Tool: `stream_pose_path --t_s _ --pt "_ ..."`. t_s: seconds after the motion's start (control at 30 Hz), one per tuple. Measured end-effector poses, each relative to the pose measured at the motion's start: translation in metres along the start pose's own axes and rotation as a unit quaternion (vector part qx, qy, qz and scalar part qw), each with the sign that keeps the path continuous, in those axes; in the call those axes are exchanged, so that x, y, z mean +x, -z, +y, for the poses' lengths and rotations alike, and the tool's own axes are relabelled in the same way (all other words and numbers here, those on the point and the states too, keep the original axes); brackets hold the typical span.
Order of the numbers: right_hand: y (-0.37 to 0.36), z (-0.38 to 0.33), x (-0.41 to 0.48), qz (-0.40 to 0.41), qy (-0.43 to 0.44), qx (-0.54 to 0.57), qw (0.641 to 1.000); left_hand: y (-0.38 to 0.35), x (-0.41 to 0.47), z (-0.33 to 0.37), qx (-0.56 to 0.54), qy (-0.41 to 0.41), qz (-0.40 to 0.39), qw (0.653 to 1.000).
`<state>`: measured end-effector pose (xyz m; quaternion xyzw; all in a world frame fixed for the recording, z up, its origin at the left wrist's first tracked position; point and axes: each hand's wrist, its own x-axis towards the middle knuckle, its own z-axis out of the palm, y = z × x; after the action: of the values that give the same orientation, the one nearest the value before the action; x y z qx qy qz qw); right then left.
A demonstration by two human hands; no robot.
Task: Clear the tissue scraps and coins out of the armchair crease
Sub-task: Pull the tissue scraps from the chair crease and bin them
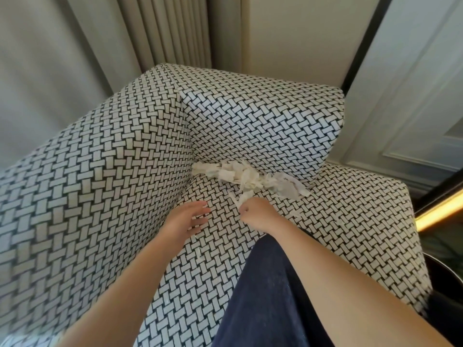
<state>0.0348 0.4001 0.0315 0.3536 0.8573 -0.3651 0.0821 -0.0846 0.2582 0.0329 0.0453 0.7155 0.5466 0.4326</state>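
Observation:
A heap of white tissue scraps (246, 176) lies along the crease where the armchair's seat (333, 221) meets its backrest (263, 126). My right hand (258, 212) rests on the seat just below the heap, fingers pinched on one tissue strip (241, 197) that trails up toward the pile. My left hand (189, 217) hovers flat over the seat beside the left armrest (100, 196), fingers apart and holding nothing. No coins show; the tissue may cover them.
The chair is covered in black-and-white woven-pattern fabric. A dark blue cloth (260, 296) lies over the seat's front. Grey curtains (62, 58) hang behind the left armrest. A panelled wall (413, 108) and a lit strip (441, 211) are on the right.

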Motion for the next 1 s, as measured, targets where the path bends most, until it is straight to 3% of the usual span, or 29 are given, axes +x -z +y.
stream_pose_path --t_s 0.1,0.27,0.5,0.67,0.9,1.0 --pt "0.002 0.006 0.000 0.073 0.026 0.068 0.995 0.008 0.001 -0.012 0.147 -0.072 0.081 0.983" --pt "0.008 -0.002 -0.009 0.131 0.072 0.151 0.977 0.027 0.006 -0.042 0.412 -0.161 0.100 0.891" --pt "0.016 -0.009 -0.021 0.173 0.080 0.253 0.949 0.025 0.018 -0.055 0.516 -0.164 0.118 0.832" --pt "0.021 -0.007 -0.020 0.199 0.031 0.331 0.922 0.021 0.020 -0.054 0.517 -0.163 0.127 0.830" --pt "0.028 0.002 -0.010 0.257 -0.078 0.503 0.822 0.003 0.031 -0.025 0.385 -0.194 0.114 0.895" --pt "0.028 0.007 -0.004 0.279 -0.085 0.508 0.811 -0.010 0.045 -0.002 0.331 -0.178 0.103 0.921"
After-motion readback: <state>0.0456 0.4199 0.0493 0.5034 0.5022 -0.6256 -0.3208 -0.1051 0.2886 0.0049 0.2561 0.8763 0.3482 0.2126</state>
